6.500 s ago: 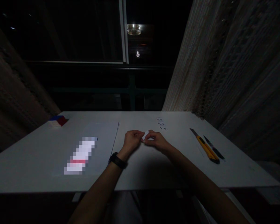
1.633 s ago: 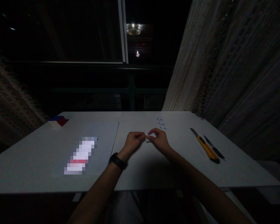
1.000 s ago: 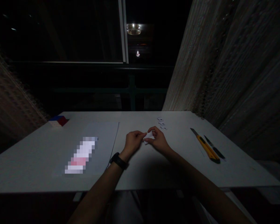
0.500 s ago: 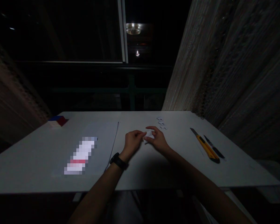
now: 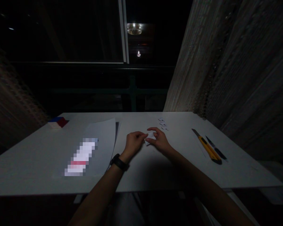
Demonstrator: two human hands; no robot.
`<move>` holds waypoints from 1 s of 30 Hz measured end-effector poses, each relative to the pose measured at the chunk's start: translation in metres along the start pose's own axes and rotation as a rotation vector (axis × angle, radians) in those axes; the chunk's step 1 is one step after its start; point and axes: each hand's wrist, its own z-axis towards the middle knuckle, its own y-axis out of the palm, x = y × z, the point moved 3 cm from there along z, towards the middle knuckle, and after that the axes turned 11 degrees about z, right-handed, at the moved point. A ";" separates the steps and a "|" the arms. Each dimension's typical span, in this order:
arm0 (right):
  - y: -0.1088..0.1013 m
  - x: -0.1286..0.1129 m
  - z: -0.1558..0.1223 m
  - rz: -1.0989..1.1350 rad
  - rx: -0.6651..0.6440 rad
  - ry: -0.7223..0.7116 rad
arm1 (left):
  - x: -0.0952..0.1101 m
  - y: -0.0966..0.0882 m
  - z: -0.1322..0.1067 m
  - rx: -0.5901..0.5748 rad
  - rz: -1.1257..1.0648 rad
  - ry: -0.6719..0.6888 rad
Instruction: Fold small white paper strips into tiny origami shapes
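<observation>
My left hand (image 5: 133,143) and my right hand (image 5: 159,141) meet over the middle of the white table (image 5: 155,169). Between their fingertips they pinch a small white piece of paper (image 5: 150,135). Both hands have curled fingers closed on it. A dark watch (image 5: 118,162) is on my left wrist. Just beyond the hands lie three tiny paper pieces (image 5: 163,124) on the table.
A yellow utility knife (image 5: 207,147) and a dark pen-like tool (image 5: 216,148) lie at the right. A sheet of paper (image 5: 101,138) with a blurred patch lies left, its far edge lifted. A red-blue block (image 5: 57,121) sits at the far left corner. Curtains hang on both sides.
The hands have kept working the small paper, the right fingers shifting slightly. The far edge of the paper sheet at the left has lifted up.
</observation>
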 end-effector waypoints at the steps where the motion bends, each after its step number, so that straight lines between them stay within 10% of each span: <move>1: 0.000 0.000 0.000 -0.001 -0.012 0.001 | 0.000 0.000 0.000 0.005 0.002 0.006; 30: 0.002 0.003 -0.001 -0.213 0.012 -0.050 | 0.008 -0.004 -0.004 -0.029 0.131 0.146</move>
